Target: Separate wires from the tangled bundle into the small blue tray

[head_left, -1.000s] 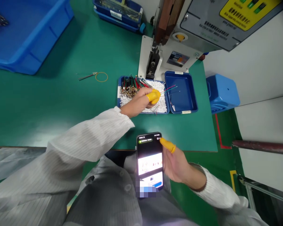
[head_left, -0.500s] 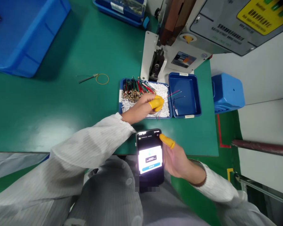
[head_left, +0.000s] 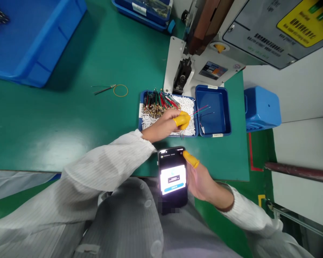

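My left hand, with yellow finger cots on its fingertips, is closed over a blue tray. Thin red, green and black wires stick out to the right from its pinched fingers. Below it in the tray lie many white sleeves and a bundle of coloured wires with brass-coloured ends. My right hand grips a smartphone with a lit screen, its yellow-covered thumb at the upper right edge. The other fingers of that hand are hidden behind the phone.
A second blue tray adjoins on the right, with a small wired piece in it. Behind stands a press-like machine. Tweezers and a yellow ring lie left, near a large blue bin.
The whole scene has shifted slightly rightward with the camera. Both hands keep their holds, and the phone screen looks the same.
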The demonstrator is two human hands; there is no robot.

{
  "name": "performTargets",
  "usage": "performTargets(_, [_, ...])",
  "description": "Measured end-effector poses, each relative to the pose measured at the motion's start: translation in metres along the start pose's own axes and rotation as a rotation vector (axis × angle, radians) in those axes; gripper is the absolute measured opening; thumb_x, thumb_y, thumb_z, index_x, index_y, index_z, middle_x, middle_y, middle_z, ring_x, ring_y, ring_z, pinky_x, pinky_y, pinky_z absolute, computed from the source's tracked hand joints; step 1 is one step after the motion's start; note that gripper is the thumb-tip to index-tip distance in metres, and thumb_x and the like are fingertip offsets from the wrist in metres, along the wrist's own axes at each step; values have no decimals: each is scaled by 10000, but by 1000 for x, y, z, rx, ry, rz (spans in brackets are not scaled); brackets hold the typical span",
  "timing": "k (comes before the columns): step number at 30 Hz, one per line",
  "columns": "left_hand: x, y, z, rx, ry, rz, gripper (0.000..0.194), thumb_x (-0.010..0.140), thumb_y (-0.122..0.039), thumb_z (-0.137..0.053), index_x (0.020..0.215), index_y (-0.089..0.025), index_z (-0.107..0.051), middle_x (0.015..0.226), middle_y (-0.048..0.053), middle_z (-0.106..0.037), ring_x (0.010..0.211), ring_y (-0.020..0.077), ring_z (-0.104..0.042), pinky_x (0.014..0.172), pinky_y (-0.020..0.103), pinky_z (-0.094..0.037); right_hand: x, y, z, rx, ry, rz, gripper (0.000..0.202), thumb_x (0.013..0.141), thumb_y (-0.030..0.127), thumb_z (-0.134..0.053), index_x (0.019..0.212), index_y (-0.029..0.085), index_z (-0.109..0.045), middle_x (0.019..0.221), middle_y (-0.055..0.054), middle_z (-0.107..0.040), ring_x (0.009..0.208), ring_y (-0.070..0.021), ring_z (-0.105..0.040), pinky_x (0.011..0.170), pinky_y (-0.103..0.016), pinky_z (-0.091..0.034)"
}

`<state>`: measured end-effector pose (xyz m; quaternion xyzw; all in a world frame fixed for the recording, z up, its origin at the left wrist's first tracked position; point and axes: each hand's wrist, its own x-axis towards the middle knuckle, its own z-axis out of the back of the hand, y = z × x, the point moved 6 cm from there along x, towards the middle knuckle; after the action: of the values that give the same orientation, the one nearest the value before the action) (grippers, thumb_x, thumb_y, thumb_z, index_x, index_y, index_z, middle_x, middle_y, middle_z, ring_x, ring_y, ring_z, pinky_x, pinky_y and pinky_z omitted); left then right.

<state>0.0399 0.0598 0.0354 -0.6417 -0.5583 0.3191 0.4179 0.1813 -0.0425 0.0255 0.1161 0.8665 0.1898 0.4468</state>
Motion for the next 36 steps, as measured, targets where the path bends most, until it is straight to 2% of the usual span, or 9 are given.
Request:
performTargets(4, [-17,5,-6,-123,-92,46,345,900,-329,-634,610,-187,-513,556,-51,-399,474,91,-322,478,258,-234,1,0,2,-50,-13,99,378,900,518,-718,1100,197,-711,1003,-67,-778,992,-271,-724,922,-412,-556])
performTargets(8, [-62,9,-18,-226,-352,46,324,961,-312,-549,656,-205,-519,591,-13,-470,566,144,-488,572,287,-384,4,-2,0,-71,-50,258,252,777,326,-868,908,197,-695,848,19,-721,809,-154,-659,767,-257,-505])
performTargets(11, [-92,10,-22,-238,-603,30,325,964,-272,-523,646,-209,-500,590,-8,-452,601,159,-508,607,288,-417,6,-7,-7,-78,-86,259,302,733,274,-897,936,193,-688,880,27,-699,814,-130,-625,756,-236,-478])
performTargets(15, [-106,7,-27,-232,-738,21,336,968,-274,-505,641,-199,-481,598,-12,-444,608,150,-517,623,262,-432,8,-9,-14,-111,-75,268,326,728,275,-906,962,197,-694,900,23,-685,841,-130,-609,753,-237,-474])
performTargets(20, [-107,0,-33,-196,-731,-34,277,934,-218,-509,658,-192,-512,620,-7,-495,635,144,-533,646,249,-442,9,-15,-10,-146,-128,272,380,703,263,-922,1003,204,-697,972,12,-700,907,-150,-619,823,-266,-488])
performTargets(25, [-107,3,-34,-199,-713,8,222,890,-184,-518,669,-188,-541,640,-2,-545,643,142,-554,643,245,-458,6,-15,-10,-164,-84,326,337,785,311,-866,1058,213,-695,973,10,-693,920,-152,-621,813,-256,-482])
performTargets(31, [-102,16,-37,-343,-501,179,167,846,-248,-604,747,-144,-690,892,106,-718,1012,294,-696,781,340,-588,0,-14,-24,-127,35,217,402,799,396,-853,1102,214,-661,964,-12,-714,869,-182,-661,769,-281,-511])
performTargets(33, [-104,19,-39,-397,-472,249,168,835,-272,-629,757,-142,-701,905,109,-712,995,312,-701,729,361,-613,0,-15,-23,-124,18,172,401,780,414,-865,1065,216,-665,949,-8,-716,866,-181,-660,749,-270,-509])
performTargets(36, [-106,19,-39,-461,-471,277,182,846,-284,-644,730,-145,-667,838,75,-673,857,251,-694,740,376,-636,1,-20,-13,-90,-30,104,392,756,431,-879,1004,219,-661,902,5,-710,830,-170,-651,710,-253,-498])
